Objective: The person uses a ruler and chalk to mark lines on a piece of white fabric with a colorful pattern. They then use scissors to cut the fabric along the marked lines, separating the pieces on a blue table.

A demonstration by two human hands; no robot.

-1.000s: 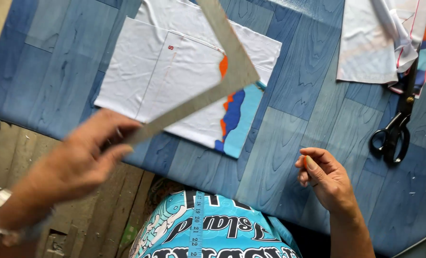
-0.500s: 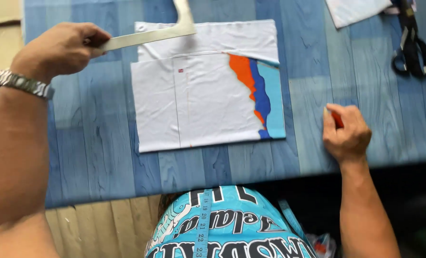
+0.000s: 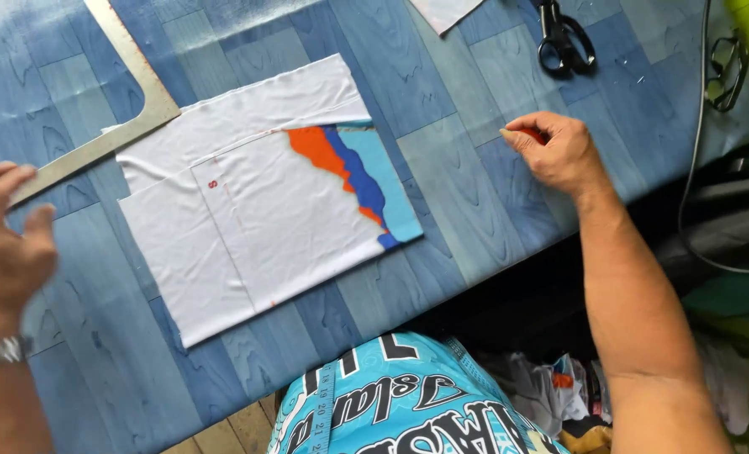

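Metal square (image 3: 114, 92) under left hand (image 3: 5, 244); right hand (image 3: 559, 151) pinching chalk (image 3: 532, 133).

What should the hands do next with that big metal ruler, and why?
Probably slide the metal L-square down onto the white fabric. Only its corner touches the cloth's top edge, the left hand rests at its end, and the right hand pinches something small and reddish.

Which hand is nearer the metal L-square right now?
Left. The left hand has fingertips at the lower end of the metal L-square; the right hand rests on the table far across the white fabric.
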